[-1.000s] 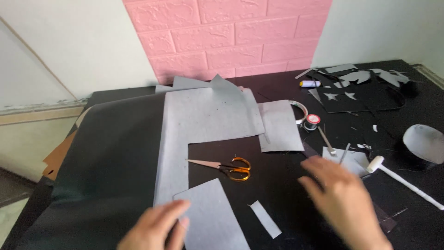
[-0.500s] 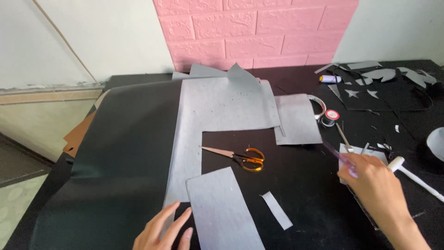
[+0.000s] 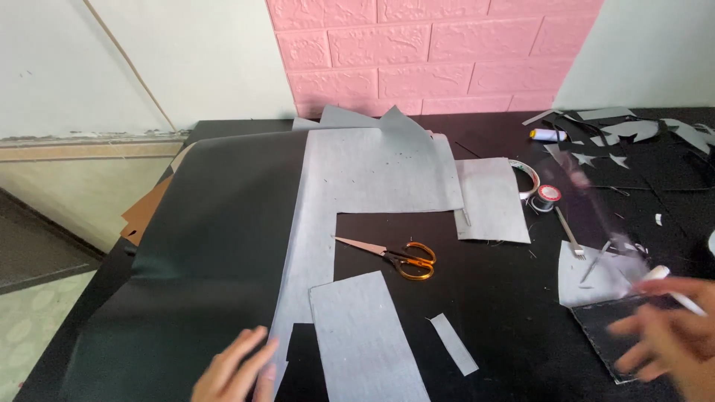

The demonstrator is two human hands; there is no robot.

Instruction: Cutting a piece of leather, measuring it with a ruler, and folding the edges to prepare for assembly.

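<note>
My left hand [image 3: 234, 368] cut off below, fingers spread on grey sheet [image 3: 357, 342], right hand [image 3: 666, 335] blurred over dark panel [image 3: 614, 335], grip unclear

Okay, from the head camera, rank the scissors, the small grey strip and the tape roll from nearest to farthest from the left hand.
From the left hand, at the bottom edge:
1. Small grey strip, lying to the hand's right on the black table.
2. Orange-handled scissors, farther up, mid-table.
3. Tape roll, far right, beside the grey sheet.
</note>
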